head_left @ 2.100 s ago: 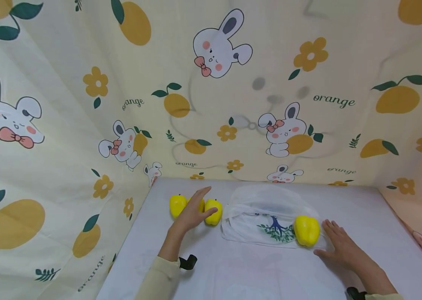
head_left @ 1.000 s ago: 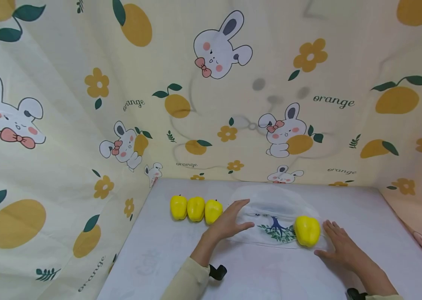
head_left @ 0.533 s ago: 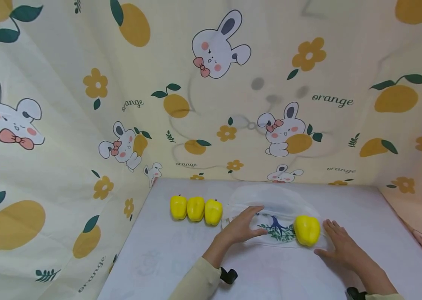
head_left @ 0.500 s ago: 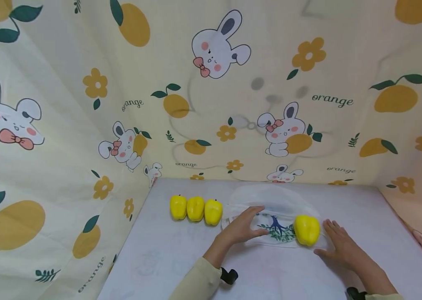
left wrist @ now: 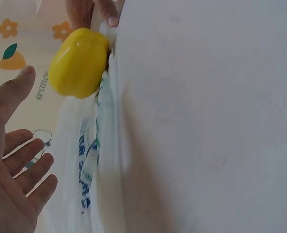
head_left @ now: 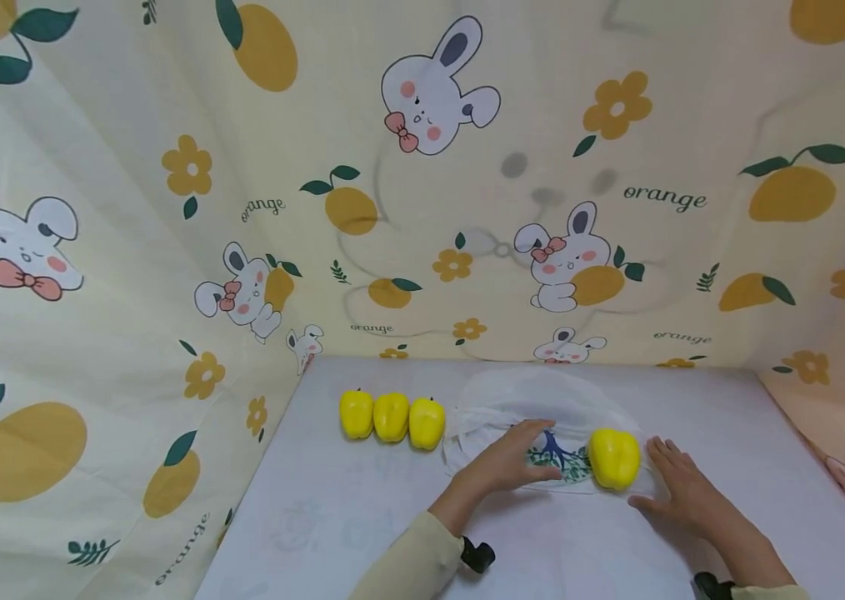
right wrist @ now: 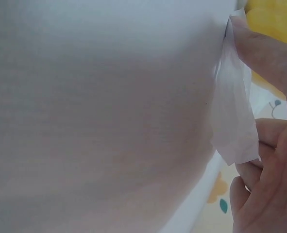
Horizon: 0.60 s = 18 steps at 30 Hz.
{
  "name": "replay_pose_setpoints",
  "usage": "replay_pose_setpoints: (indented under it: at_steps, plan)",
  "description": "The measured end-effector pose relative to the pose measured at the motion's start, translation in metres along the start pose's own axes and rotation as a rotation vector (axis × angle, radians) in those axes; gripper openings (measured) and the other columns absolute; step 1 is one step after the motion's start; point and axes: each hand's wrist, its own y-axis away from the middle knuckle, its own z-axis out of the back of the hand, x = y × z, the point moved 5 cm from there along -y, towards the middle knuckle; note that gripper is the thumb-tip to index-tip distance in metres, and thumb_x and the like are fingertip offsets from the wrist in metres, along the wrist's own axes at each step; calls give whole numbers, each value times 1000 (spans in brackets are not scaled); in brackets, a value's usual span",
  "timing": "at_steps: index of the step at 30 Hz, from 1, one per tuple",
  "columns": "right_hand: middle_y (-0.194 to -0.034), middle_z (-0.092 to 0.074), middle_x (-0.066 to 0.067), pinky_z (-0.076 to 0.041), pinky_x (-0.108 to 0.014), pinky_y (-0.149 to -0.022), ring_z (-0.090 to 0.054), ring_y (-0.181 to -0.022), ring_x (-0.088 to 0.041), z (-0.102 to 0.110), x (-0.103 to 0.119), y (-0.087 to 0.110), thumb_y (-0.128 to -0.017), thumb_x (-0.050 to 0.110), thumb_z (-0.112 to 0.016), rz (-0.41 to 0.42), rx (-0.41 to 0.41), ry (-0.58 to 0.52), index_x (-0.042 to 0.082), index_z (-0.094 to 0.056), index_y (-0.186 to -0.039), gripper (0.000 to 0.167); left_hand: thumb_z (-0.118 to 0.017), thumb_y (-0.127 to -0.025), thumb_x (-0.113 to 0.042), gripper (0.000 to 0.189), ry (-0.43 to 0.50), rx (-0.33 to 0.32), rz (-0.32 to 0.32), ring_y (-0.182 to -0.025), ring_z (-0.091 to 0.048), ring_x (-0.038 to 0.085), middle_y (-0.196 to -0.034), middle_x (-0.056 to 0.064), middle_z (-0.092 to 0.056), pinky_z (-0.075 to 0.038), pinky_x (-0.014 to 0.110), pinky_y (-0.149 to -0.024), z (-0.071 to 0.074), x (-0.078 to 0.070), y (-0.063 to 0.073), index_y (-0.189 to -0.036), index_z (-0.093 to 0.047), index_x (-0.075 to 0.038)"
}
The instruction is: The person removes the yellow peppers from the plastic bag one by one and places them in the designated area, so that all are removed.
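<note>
A yellow bell pepper [head_left: 613,459] sits on the right part of a flattened white plastic bag [head_left: 542,400] printed with a blue and green tree. My left hand [head_left: 510,460] hovers over the left part of the bag, thumb and fingers spread and nothing between them. In the left wrist view that hand [left wrist: 14,160] is apart from the pepper [left wrist: 79,63]. My right hand [head_left: 685,492] rests just right of the pepper with extended fingers. The right wrist view has its thumb [right wrist: 264,53] against a loose white flap of the bag [right wrist: 234,111], its fingers partly behind.
Three more yellow bell peppers [head_left: 391,417] stand in a row at the back left of the white-covered table [head_left: 362,492]. A patterned curtain [head_left: 422,200] with rabbits and oranges closes off the back and sides. A black wrist camera [head_left: 477,555] sits on the left wrist.
My left hand has moved from over the row of peppers rightward across the bag, towards the single pepper. The right hand and all the peppers have stayed in place.
</note>
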Motion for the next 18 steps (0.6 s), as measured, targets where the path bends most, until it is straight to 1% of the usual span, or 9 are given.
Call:
replay_pose_setpoints:
  at_steps: [5,13,18]
  plan:
    - [-164,-19,-45,-6,-75,-124,-14,-152,-64,0,-1,0,-81,57,-88,0,-8,-6,-19,-25,-159,126,-77,-95,-57,85,-25,11,-13,-155,-38,8,-170,-13,-38,-40,32,-125,-7,-10,-4,-167,-39,-32]
    - [-163,-21,-45,-11,-76,-124,-17,-151,-64,-1,-1,-1,-81,56,-88,3,-19,25,-20,-27,-158,124,-76,-95,-58,87,-102,2,-38,-155,-38,5,-170,-15,-38,-39,29,-125,-19,-19,-14,-168,-36,-32]
    - [-162,-21,-46,-12,-77,-122,-17,-150,-65,-1,-2,-2,-82,56,-88,-7,-8,33,-20,-27,-158,124,-75,-94,-61,90,-99,5,-32,-154,-37,5,-170,-17,-35,-41,30,-124,-26,-23,-22,-169,-32,-36]
